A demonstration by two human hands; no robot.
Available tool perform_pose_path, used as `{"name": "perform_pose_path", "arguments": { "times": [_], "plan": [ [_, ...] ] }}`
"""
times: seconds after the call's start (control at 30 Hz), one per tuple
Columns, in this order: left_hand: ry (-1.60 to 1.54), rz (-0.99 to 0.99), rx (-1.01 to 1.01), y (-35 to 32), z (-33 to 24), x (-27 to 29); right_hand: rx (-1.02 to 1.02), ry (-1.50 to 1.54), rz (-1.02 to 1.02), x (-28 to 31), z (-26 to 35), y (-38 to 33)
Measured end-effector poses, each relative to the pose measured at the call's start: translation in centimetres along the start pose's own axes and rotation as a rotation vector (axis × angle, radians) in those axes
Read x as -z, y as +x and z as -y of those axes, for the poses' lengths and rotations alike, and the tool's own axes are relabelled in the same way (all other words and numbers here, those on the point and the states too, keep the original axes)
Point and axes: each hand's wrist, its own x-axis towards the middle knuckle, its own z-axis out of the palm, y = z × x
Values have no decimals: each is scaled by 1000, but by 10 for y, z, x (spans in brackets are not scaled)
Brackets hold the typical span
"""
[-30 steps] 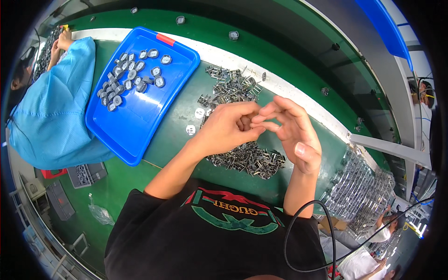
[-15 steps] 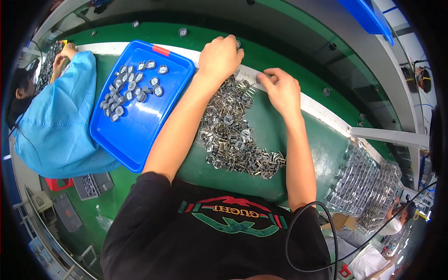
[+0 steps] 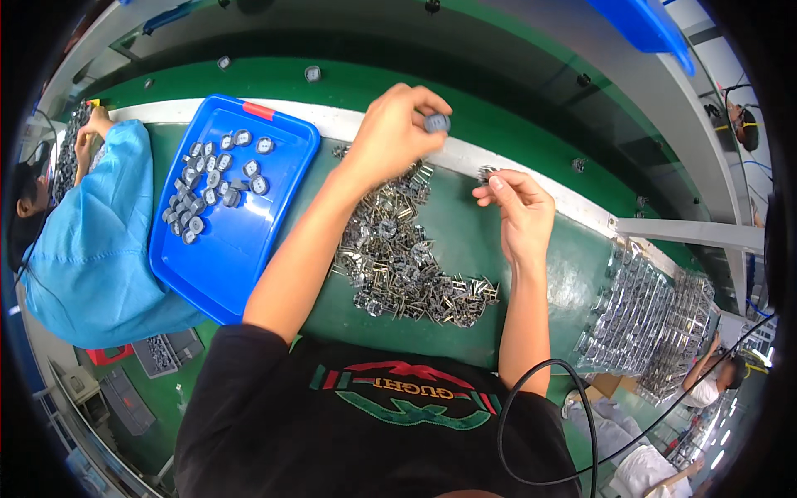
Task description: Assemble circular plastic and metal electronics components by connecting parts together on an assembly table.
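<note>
On the green bench top [image 3: 531,274], head view only: left hand [image 3: 397,133] is up over the white strip [image 3: 349,124] at the far edge, fingers curled, pinching a small round grey disc part [image 3: 437,123] betw. thumb and fingertips. Right hand [image 3: 519,207] sits to the right and a bit nearer the body, fingers drawn together, pinching a small silvery metal clip [image 3: 486,173] at the fingertips; can't tell its long axis, too small. Key relation: disc is up-left of the clip, apart, fingertips of both hands pointing roughly toward each other; left hand holds the higher, farther piece. Loose heap of silvery metal clips [image 3: 407,266] lies directly below/betw. both forearms, nearer the right hand's wrist side. Blue rectangular plastic tray [image 3: 241,249] w/ a cluster of round grey discs [image 3: 212,187] is left of the left forearm, well clear of the right hand. Stacked clear plastic blister trays [image 3: 647,319] at far right. Co-worker in a light blue smock [image 3: 91,249] at the left edge.
</note>
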Motion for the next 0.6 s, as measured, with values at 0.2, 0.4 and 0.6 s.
{"name": "perform_pose_path", "arguments": {
  "times": [0.2, 0.4, 0.6],
  "plan": [
    [-171, 180, 23, -67, -16, -8, 1, 120, -35, -8, 5, -24],
    [-489, 195, 135, -80, -13, -15, 14, -64, -58, -16, 8, -34],
    [-511, 214, 144, -80, -13, -18, 282, -372, -54, -25, 10, -36]
  ]
}}
